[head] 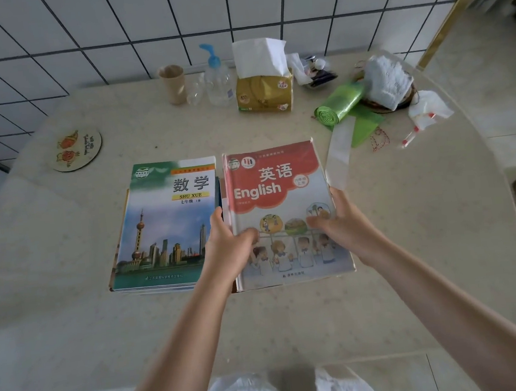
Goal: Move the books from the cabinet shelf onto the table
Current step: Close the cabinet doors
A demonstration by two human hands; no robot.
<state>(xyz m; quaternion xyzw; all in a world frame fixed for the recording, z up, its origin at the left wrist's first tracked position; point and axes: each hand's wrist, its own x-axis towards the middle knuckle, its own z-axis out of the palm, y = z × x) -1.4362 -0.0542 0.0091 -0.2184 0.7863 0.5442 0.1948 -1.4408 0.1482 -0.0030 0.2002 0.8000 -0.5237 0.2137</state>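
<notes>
- Your left hand (227, 245) has its grip clamped on the left edge of the English book (283, 215): the thumb lies on the cover and the fingers curl along the spine side.
- Your right hand (337, 216) has its grip clamped on the book's right edge: the thumb presses the cover and the fingers wrap under the edge.
- Both forearms reach forward from the near edge of the desk (415, 274) and converge on the book, wrists roughly level with its lower half.
- The English book sits face up near the desk's middle, apparently on top of other books; you cannot tell whether it is fully set down.
- The maths book (165, 226) tops a second stack just beside it, to the left, with the edges nearly touching.
- Along the far edge stand a paper cup (173, 83), a pump bottle (217, 79) and a tissue pack (264, 90).
- Toward the far right corner lies a green bag roll (339, 107); a round coaster (76, 149) lies toward the far left corner.
- A white tiled wall (139, 27) rises behind the desk.
</notes>
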